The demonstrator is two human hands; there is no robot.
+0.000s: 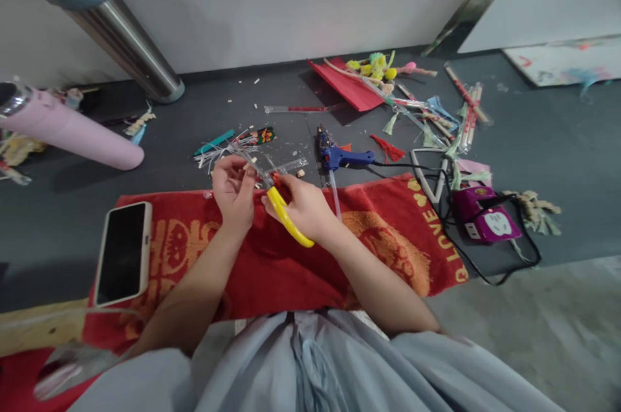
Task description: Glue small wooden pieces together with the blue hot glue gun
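My right hand (306, 205) is closed around a yellow-handled tool (291, 218), whose kind I cannot make out for sure; its head points up and left toward my other hand. My left hand (235, 189) pinches a thin, clear strip (257, 166) between thumb and fingers, close to the tool's tip. Both hands are above the far edge of a red towel (286, 276). Just beyond them lie a bundle of thin white strips (213, 154), a teal stick (216, 141) and a patterned black piece (265, 134). The fingers partly hide the strip.
A blue glue gun (347, 156) stands right of my hands, its cord running to a purple power block (485, 215). A phone (123, 253) lies left on the towel. Behind are a pink bottle (82, 130), a metal tube (130, 43), red paper (347, 85) and wrapped sticks (469, 108).
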